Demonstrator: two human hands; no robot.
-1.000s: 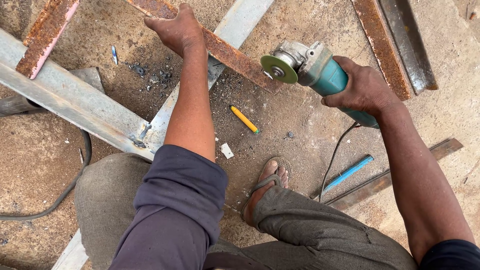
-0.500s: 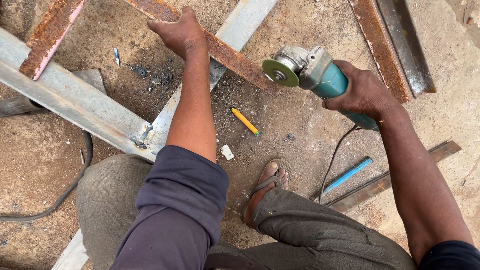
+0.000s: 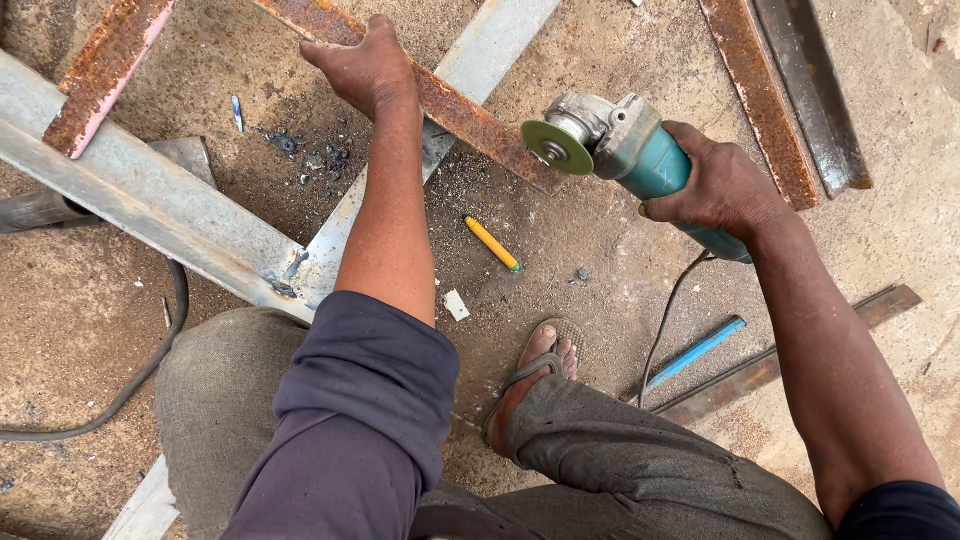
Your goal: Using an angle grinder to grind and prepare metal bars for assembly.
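Our left hand (image 3: 365, 68) presses flat, fingers spread and grasping nothing, on a rusty bar (image 3: 470, 115) that lies slantwise across a grey beam (image 3: 150, 200) on the floor (image 3: 590, 240). Our right hand (image 3: 720, 190) is clenched round the teal body of a grinder (image 3: 620, 145), held in the air just beside the bar's near end, its green disc (image 3: 556, 147) turned toward that end and not touching it as far as we can tell.

We judge the risks plain. The bar is steadied only by our palm, so it could shift or kick if the disc bites. Our bare left forearm lies near the disc. Our sandalled foot (image 3: 535, 375) sits just below the grinder, open to sparks or a dropped offcut. The cord (image 3: 665, 320) trails past that foot and could snag.

The floor is rough, dusty concrete with dark filings by the beam. A yellow marker (image 3: 492, 244), a blue strip (image 3: 695, 352), a black cable (image 3: 150, 360) and more rusty bars (image 3: 760, 95) lie about. We see no walls.
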